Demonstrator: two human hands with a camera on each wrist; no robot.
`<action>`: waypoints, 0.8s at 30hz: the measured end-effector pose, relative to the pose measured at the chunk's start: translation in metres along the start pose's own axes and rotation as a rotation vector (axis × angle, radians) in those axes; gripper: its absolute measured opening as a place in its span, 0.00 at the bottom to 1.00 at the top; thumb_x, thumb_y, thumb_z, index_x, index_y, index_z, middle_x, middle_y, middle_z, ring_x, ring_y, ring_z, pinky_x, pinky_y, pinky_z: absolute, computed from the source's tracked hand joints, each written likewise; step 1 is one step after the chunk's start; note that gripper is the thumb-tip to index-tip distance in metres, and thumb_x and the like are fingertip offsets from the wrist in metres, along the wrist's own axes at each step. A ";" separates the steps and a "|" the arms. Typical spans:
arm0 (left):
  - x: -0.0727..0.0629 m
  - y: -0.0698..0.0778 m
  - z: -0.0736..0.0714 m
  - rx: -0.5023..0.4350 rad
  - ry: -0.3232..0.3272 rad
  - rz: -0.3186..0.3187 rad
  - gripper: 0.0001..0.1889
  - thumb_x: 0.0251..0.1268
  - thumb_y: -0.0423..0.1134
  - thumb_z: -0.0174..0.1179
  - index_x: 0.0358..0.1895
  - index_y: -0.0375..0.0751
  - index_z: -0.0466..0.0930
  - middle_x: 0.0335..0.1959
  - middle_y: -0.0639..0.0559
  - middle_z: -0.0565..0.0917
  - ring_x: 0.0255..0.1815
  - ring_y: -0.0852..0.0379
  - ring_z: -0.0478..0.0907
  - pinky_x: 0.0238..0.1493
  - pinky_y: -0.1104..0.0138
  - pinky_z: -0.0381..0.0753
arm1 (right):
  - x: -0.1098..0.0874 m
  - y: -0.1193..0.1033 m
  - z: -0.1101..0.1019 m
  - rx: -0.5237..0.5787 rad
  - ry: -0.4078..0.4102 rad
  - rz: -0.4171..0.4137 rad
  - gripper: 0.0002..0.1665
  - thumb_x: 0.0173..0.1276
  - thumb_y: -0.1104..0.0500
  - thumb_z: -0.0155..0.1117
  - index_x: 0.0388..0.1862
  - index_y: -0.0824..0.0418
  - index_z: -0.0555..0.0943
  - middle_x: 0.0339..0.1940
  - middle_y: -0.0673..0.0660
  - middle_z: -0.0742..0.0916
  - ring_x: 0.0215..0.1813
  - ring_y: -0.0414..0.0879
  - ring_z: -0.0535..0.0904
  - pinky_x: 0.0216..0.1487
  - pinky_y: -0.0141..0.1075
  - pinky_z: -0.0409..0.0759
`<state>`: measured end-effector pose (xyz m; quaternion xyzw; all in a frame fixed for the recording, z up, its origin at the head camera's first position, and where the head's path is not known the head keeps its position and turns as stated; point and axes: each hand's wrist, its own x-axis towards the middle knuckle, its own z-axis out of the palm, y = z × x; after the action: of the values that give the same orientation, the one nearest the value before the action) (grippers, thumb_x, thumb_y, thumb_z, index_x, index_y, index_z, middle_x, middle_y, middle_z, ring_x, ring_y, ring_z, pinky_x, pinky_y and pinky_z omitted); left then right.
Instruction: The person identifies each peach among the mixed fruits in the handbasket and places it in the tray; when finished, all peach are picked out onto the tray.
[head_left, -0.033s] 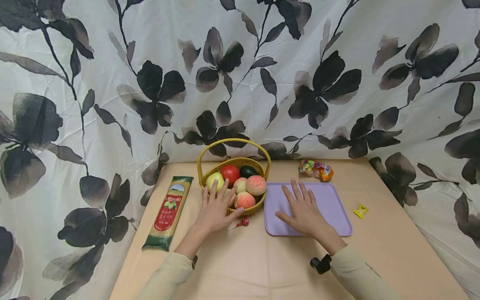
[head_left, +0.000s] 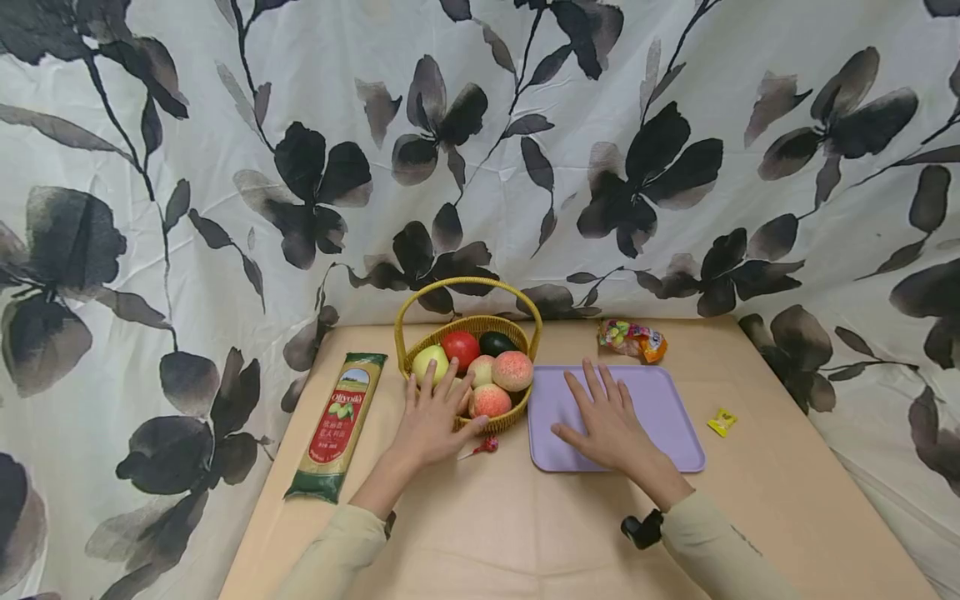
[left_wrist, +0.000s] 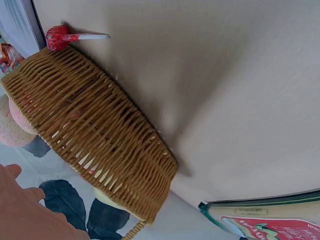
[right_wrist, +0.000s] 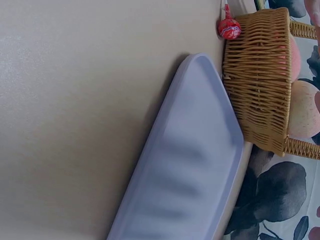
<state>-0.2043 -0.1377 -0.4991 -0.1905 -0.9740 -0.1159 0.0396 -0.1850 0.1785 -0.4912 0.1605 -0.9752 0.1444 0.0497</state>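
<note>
My left hand (head_left: 431, 425) has its fingers spread straight, holding nothing, and overlaps the near left side of a wicker basket (left_wrist: 110, 135) in the head view. Inside the basket are a yellow-green fruit (head_left: 430, 364), a red fruit (head_left: 461, 348), a dark green one (head_left: 497, 343) and several peaches (head_left: 513, 371). A red-wrapped lollipop (left_wrist: 59, 37) lies at the basket's front. Likewise spread and holding nothing, my right hand (head_left: 609, 425) is over the lilac tray (right_wrist: 195, 150), casting finger shadows on it.
Left of the basket lies a long pasta packet (head_left: 336, 427) with a red label. Behind the tray is a colourful candy bag (head_left: 632, 341), and a small yellow-wrapped candy (head_left: 722, 422) lies to its right. Flower-printed cloth (head_left: 525, 167) hangs behind the table (head_left: 480, 533).
</note>
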 end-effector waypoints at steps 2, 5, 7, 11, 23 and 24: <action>0.000 0.001 0.000 0.001 -0.003 0.000 0.45 0.72 0.74 0.47 0.85 0.56 0.54 0.88 0.47 0.48 0.87 0.33 0.37 0.81 0.31 0.39 | -0.001 0.001 0.001 0.004 0.003 0.000 0.52 0.69 0.35 0.66 0.83 0.60 0.62 0.86 0.71 0.56 0.85 0.73 0.48 0.78 0.75 0.51; 0.000 0.002 0.001 0.002 -0.018 -0.007 0.45 0.72 0.74 0.47 0.85 0.57 0.53 0.88 0.48 0.46 0.88 0.35 0.34 0.82 0.32 0.37 | -0.002 0.002 0.001 0.015 0.017 -0.008 0.52 0.69 0.35 0.67 0.82 0.60 0.63 0.85 0.71 0.56 0.84 0.74 0.49 0.77 0.75 0.51; 0.001 0.003 0.001 0.004 -0.032 -0.012 0.45 0.72 0.74 0.46 0.85 0.58 0.51 0.88 0.49 0.45 0.88 0.35 0.32 0.82 0.32 0.36 | -0.002 0.002 0.002 0.022 0.029 -0.017 0.53 0.68 0.35 0.68 0.82 0.61 0.63 0.85 0.72 0.56 0.84 0.75 0.49 0.76 0.76 0.51; 0.000 0.000 0.000 -0.008 -0.024 -0.033 0.46 0.70 0.76 0.47 0.85 0.59 0.52 0.88 0.47 0.44 0.88 0.34 0.33 0.82 0.31 0.37 | -0.001 0.001 0.000 0.021 0.040 -0.031 0.53 0.68 0.35 0.68 0.82 0.61 0.63 0.84 0.73 0.58 0.83 0.75 0.51 0.75 0.76 0.54; -0.008 -0.051 0.000 -0.363 0.104 -0.211 0.56 0.58 0.64 0.73 0.83 0.46 0.53 0.84 0.33 0.39 0.84 0.28 0.41 0.75 0.30 0.60 | 0.043 -0.040 -0.034 0.067 0.024 -0.198 0.37 0.74 0.48 0.69 0.74 0.64 0.73 0.73 0.68 0.78 0.70 0.65 0.78 0.64 0.60 0.81; -0.008 -0.054 0.001 -0.402 0.114 -0.209 0.55 0.57 0.62 0.75 0.82 0.44 0.55 0.83 0.31 0.41 0.83 0.29 0.45 0.74 0.31 0.64 | 0.049 -0.044 -0.036 0.060 0.027 -0.229 0.35 0.73 0.49 0.70 0.73 0.64 0.75 0.70 0.68 0.80 0.68 0.64 0.79 0.64 0.59 0.81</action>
<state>-0.2173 -0.1892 -0.5120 -0.0856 -0.9420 -0.3217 0.0435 -0.2149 0.1343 -0.4385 0.2705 -0.9449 0.1688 0.0741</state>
